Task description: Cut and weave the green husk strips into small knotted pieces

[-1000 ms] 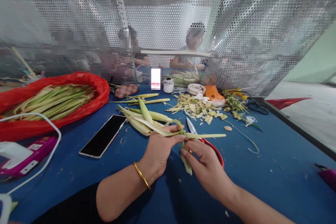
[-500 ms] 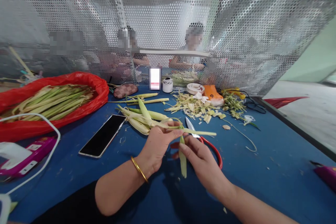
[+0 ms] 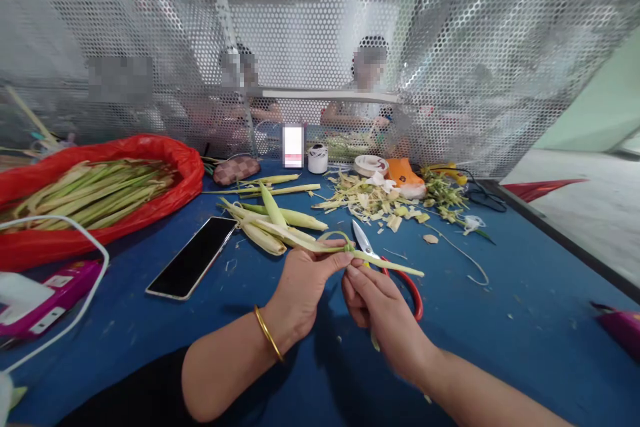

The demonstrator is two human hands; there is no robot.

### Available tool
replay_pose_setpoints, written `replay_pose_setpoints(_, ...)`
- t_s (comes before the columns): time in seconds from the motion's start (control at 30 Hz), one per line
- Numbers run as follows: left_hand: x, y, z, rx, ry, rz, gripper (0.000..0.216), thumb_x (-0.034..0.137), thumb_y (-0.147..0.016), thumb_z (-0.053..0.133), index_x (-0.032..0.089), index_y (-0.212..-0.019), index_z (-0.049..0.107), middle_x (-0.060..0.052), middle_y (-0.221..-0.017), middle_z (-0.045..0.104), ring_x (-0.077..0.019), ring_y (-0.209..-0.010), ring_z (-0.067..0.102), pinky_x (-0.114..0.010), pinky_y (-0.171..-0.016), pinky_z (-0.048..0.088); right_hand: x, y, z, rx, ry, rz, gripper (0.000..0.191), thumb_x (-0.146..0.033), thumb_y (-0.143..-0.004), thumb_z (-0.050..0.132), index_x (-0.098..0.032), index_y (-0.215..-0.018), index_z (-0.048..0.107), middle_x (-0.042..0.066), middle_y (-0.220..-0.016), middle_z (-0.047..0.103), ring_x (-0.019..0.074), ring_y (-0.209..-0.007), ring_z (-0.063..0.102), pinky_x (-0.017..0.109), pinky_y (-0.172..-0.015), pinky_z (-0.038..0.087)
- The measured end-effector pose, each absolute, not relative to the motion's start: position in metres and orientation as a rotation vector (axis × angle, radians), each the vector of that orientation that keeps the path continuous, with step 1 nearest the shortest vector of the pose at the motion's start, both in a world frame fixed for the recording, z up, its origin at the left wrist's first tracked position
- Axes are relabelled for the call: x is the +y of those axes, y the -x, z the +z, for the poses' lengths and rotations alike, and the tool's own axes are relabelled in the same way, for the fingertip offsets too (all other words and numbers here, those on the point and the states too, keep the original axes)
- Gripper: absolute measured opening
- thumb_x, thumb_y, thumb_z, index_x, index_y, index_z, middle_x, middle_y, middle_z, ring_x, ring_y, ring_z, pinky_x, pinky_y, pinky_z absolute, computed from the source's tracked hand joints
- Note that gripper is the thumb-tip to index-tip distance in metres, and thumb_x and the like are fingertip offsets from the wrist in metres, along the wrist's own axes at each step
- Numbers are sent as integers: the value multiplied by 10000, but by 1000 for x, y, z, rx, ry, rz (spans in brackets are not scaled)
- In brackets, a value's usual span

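Note:
Over the middle of the table, my left hand (image 3: 305,283) pinches a long pale-green leaf strip (image 3: 387,263) between thumb and fingers. The strip bends into a small loop or knot at the fingertips, and its free end points right. My right hand (image 3: 376,293) is closed just beside it, fingers curled round another part of the leaf; a tip shows below the hand. Scissors (image 3: 363,239) with red handles lie under the strip, blades pointing away, partly covered by my right hand. Behind my left hand is a bunch of pale leaf pieces (image 3: 265,238).
At left sit a red plastic bag (image 3: 187,180) of long leaves, a phone (image 3: 193,259), and a purple power strip (image 3: 60,297) with a white cable. Leaf scraps (image 3: 367,197), a tape roll (image 3: 371,165) and an orange packet (image 3: 404,177) lie behind. A perforated metal screen (image 3: 320,27) stands across the back, people beyond.
My right hand has closed round the hanging leaf end and turned it under, so most of it is hidden. The strip's free end reaches slightly farther right and lower.

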State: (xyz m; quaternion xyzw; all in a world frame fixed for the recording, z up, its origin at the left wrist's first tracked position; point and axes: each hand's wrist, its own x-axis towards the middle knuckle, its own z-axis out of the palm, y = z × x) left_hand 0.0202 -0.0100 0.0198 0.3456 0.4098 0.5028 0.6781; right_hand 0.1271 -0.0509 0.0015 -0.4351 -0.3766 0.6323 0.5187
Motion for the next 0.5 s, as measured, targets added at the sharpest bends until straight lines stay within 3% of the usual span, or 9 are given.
replay_pose_setpoints(0.3, -11, -20, 23, 942, -714, 1107, 232, 80, -511, 789, 99, -727, 706, -33, -712, 697, -165, -704, 656, -273, -728, 500, -57, -119, -2, -1089, 1199, 1348, 523, -650, -773, 526, -216, -529, 365, -65, -463, 344, 72, -435, 281, 230, -418, 214)
replay_pose_setpoints(0.5, -10, -21, 24, 926, -704, 1079, 214, 53, -543, 760, 98, -741, 693, -29, -711, 696, -147, -653, 655, -243, -675, 502, -62, -115, -6, -1087, 1217, 1354, 463, -536, -872, 449, -215, -549, 367, -63, -468, 343, 82, -443, 299, 231, -439, 238)
